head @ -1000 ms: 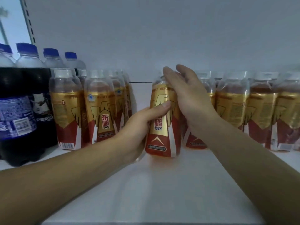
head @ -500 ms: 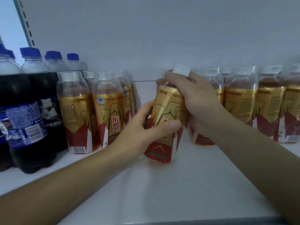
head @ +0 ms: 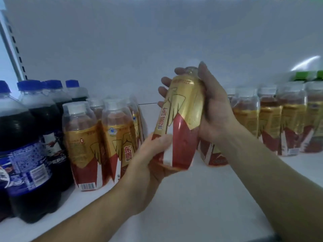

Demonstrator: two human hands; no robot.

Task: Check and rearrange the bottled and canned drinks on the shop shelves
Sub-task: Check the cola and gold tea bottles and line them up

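Your left hand point(head: 148, 161) cups the base of the energy drink bottle point(head: 181, 123), with thumb and fingers curled round its red lower band. The bottle is off the white shelf point(head: 201, 198), at the centre of view, tilted with its neck toward 1 o'clock. Your right hand point(head: 215, 109) wraps the gold upper body, its fingers curled round the far side and their tips showing at the bottle's left edge.

Assessment: the bottle looks full, so expect moderate weight. The plastic wall should be fairly stiff, but the glossy sleeve is probably slick. Grip it at shoulder and base, not by the cap.

At 9 o'clock a cluster of matching bottles point(head: 82, 145) stands on the shelf, the nearest turned barcode-out. Beyond it, at 8 to 9 o'clock, are the blue-capped cola bottles point(head: 26, 154). At 3 o'clock stands a row of matching bottles point(head: 271, 123), labels facing unevenly. At 2 o'clock, green caps point(head: 302, 75) are too blurred to identify.
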